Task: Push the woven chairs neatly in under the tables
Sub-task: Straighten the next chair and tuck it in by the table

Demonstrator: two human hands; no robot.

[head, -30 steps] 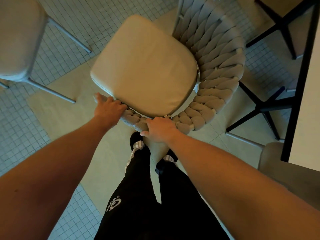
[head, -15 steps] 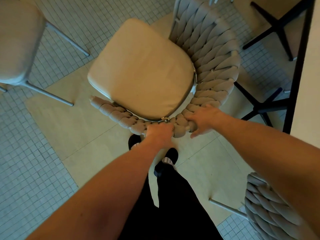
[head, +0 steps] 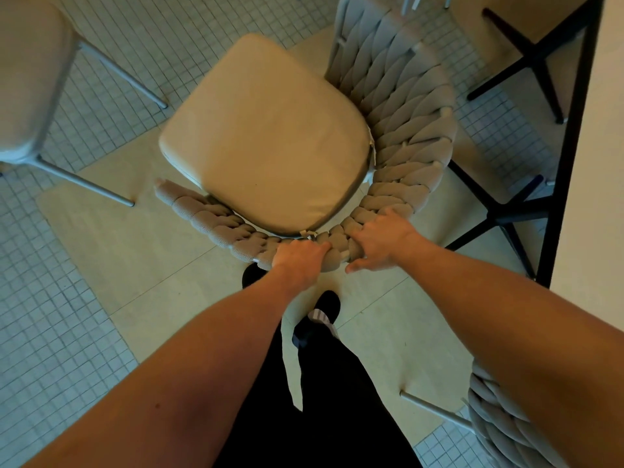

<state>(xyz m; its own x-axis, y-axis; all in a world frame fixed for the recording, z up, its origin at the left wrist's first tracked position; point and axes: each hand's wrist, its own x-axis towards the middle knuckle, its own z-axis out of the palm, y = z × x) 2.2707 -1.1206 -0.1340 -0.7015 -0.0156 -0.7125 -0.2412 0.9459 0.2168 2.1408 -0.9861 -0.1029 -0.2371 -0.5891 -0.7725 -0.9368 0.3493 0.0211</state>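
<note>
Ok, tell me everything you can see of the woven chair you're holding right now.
The woven chair has a thick braided grey-beige rope back that wraps round as a curved rail, and a smooth beige padded seat cushion. Its legs are hidden under the seat. It stands on the tiled floor, angled, with its back near the black table base. The left hand grips the braided rail at its near edge; the right hand grips it just beside.

Both arms reach forward, left hand point(head: 299, 261) and right hand point(head: 380, 241) curled, close together.
</note>
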